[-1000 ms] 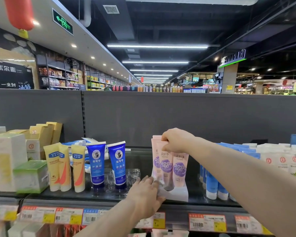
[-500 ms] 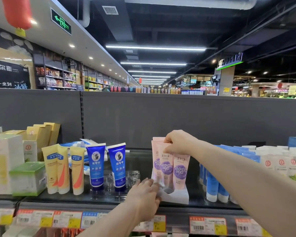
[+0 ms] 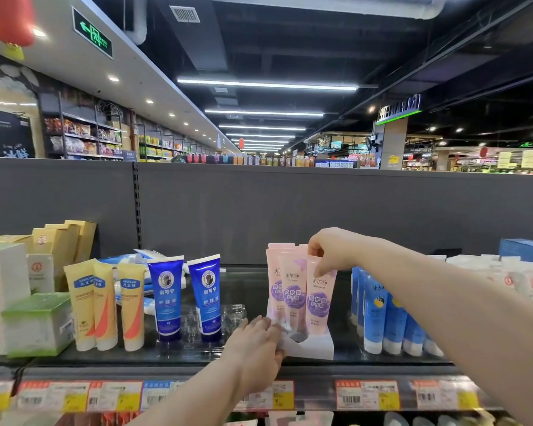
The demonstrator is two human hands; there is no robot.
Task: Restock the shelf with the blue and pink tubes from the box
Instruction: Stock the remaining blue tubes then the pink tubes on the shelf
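Several pink tubes (image 3: 293, 295) with purple labels stand upright in a white holder tray (image 3: 316, 345) on the dark glass shelf (image 3: 250, 284). My right hand (image 3: 336, 249) pinches the top edge of the front right pink tube (image 3: 320, 298). My left hand (image 3: 254, 345) holds the tray's front left corner. Two dark blue tubes (image 3: 186, 298) stand upright to the left, in a clear plastic holder. No box is in view.
Yellow tubes (image 3: 105, 305), a green box (image 3: 37, 324) and tan cartons (image 3: 59, 244) fill the shelf's left. Light blue tubes (image 3: 388, 321) and white packs (image 3: 505, 275) stand on the right. A grey back panel (image 3: 259, 210) rises behind. Price tags (image 3: 366, 395) line the shelf edge.
My right hand has slid from the middle pink tubes' tops to the front right tube's top. The left hand stays at the tray corner.
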